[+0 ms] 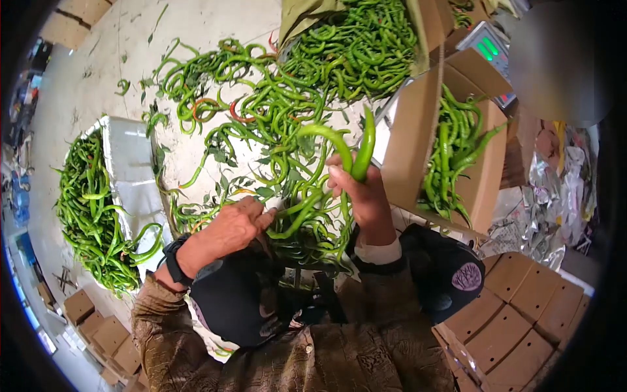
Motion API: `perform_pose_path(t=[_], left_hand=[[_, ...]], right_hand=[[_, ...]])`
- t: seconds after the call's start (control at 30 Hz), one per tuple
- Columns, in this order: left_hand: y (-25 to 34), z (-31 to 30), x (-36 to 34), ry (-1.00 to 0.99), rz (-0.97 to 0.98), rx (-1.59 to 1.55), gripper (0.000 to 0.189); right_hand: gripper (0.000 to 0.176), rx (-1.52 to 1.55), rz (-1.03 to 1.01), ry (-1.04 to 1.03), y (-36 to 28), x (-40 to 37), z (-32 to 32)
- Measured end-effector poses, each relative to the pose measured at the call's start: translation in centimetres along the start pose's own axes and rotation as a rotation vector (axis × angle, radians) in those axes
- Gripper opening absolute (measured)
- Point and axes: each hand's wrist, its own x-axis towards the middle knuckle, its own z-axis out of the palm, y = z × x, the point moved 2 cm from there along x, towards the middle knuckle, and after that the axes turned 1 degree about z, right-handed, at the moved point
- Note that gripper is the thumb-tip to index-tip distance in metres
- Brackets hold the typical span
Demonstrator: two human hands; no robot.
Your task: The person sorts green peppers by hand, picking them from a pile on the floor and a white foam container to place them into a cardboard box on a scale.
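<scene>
Several long green peppers stick up from my right hand (358,189), which is closed round them beside the open cardboard box. My left hand (236,227), with a dark band at the wrist, reaches into the loose green peppers (281,153) at the near edge of the pile; its fingertips touch or lie just over them, and what they may grip is hidden. A few red peppers (242,112) lie among the green ones. The cardboard box (408,134) to the right holds more green peppers (450,157).
An overturned sack (307,16) spills peppers at the top. A white foam box (130,163) full of peppers stands at left. A scale (486,49) with green digits is at upper right. Flat cartons (516,313) lie lower right, foil wrappings (542,209) above them.
</scene>
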Motion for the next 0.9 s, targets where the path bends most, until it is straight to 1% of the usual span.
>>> perform_pose_path(t=[0.03,0.07,0.1,0.13,0.17,0.2,0.23,0.27,0.3,0.33,0.37,0.4,0.47,0.5,0.53,0.57,0.6,0.67,0.7,0.73,0.77,0.8,0.87,0.9], left_hand=[[0.0,-2.3,0.0,0.018,-0.053,-0.049,0.047],[0.0,-4.2,-0.2,0.038,-0.112,-0.1,0.048],[-0.2,-5.9,-0.5,0.168,-0.137,-0.23,0.045],[0.1,-8.5,-0.7,0.151,-0.223,-0.246,0.044],[0.7,-10.3,-1.1,0.205,-0.275,-0.289,0.045],[1.5,-11.8,-1.4,0.258,-0.321,-0.333,0.045],[2.7,-13.1,-1.6,0.334,-0.333,-0.404,0.046],[4.3,-14.2,-1.6,0.343,-0.317,-0.387,0.046],[6.0,-15.2,-1.6,0.37,-0.321,-0.331,0.048],[7.7,-15.9,-1.6,0.397,-0.329,-0.276,0.049],[9.4,-16.4,-1.4,0.411,-0.275,-0.233,0.053],[10.9,-16.0,-1.4,0.42,-0.215,-0.126,0.06],[13.8,-15.4,-1.2,0.447,-0.138,-0.048,0.063],[15.1,-15.2,-1.2,0.444,-0.133,-0.101,0.064],[16.2,-15.0,-1.3,0.444,-0.131,-0.152,0.066],[16.8,-14.2,-1.5,0.478,-0.131,-0.283,0.066],[17.5,-13.7,-1.8,0.466,-0.226,-0.422,0.063],[17.4,-11.1,-1.8,0.558,-0.275,-0.832,0.057],[17.8,-10.7,-1.9,0.557,-0.272,-0.833,0.057],[18.2,-10.2,-1.8,0.501,-0.326,-0.916,0.054],[18.5,-9.6,-1.8,0.444,-0.381,-0.998,0.051],[18.7,-8.9,-1.9,0.389,-0.399,-1.009,0.048],[18.9,-7.7,-1.9,0.461,-0.293,-0.802,0.047],[18.9,-7.6,-2.2,0.464,-0.299,-0.803,0.047]], right_hand=[[0.018,0.064,-0.102,0.025,-0.4,-0.9,-0.3],[0.018,0.068,-0.124,0.023,-1.2,-2.0,-0.3],[0.017,0.198,-0.107,0.194,-2.1,-3.3,-0.6],[0.016,0.332,-0.091,0.364,-2.5,-4.5,-0.9],[0.017,0.283,-0.349,0.312,-2.2,-5.2,-1.1],[0.017,0.293,-0.372,0.316,-2.0,-5.9,-1.2],[0.019,0.302,-0.159,0.255,-1.6,-6.5,-0.9],[0.02,0.306,0.053,0.188,-1.1,-7.0,-0.5],[0.026,0.418,0.025,0.032,-0.7,-7.6,0.3],[0.035,0.494,0.037,-0.134,0.3,-7.9,0.7],[0.041,0.638,0.033,-0.184,0.0,-8.8,1.8],[0.047,0.782,0.034,-0.233,-0.6,-9.6,3.0],[0.063,0.826,-0.026,-0.342,-2.7,-10.9,4.7],[0.071,0.753,0.034,-0.393,-4.5,-11.7,4.9],[0.068,0.721,0.076,-0.384,-4.7,-12.0,4.8],[0.065,0.768,0.076,-0.378,-5.0,-12.4,4.6],[0.062,0.819,0.081,-0.372,-5.1,-12.9,4.6],[0.059,0.797,0.051,-0.356,-4.5,-13.7,3.9],[0.056,0.767,0.032,-0.337,-4.3,-14.1,3.4],[0.056,0.765,0.034,-0.333,-4.2,-14.5,3.0],[0.048,0.692,-0.003,-0.283,-4.1,-14.8,2.7],[0.041,0.62,-0.04,-0.236,-4.0,-15.0,2.4],[0.037,0.599,-0.032,-0.221,-3.9,-15.4,1.9],[0.038,0.614,-0.023,-0.196,-3.8,-15.3,1.8]])
